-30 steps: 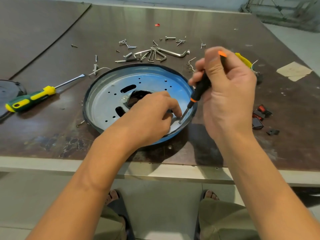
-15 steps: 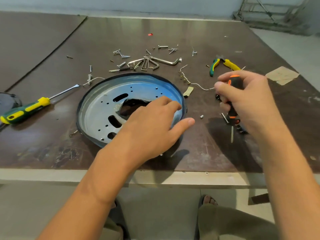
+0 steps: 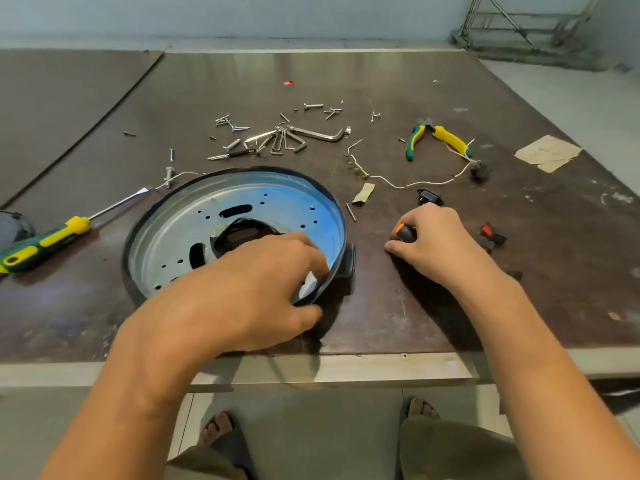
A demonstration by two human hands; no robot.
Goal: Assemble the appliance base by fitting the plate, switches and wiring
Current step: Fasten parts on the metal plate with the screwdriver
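Note:
The round appliance base [image 3: 180, 230], a shallow metal dish with a blue-tinted inside and a dark rim, lies on the brown table. My left hand [image 3: 249, 289] grips its near right rim, fingers inside and thumb outside. My right hand [image 3: 433, 244] rests on the table to the right of the base, curled round a small black screwdriver with an orange cap [image 3: 403, 232]. A black switch [image 3: 431, 197] lies just beyond that hand, and red and black switches [image 3: 490, 235] lie to its right. A white wire [image 3: 408, 184] with terminals runs across the table behind.
Loose screws and hex keys [image 3: 287, 140] are scattered behind the base. Green and yellow pliers [image 3: 436, 136] lie at the back right, a large green and yellow screwdriver [image 3: 48, 240] at the left. The table's front edge [image 3: 346, 367] is close to me.
My right hand has carried the small screwdriver away from the base down to the table on the right. My left hand has shifted from inside the dish to gripping its right rim.

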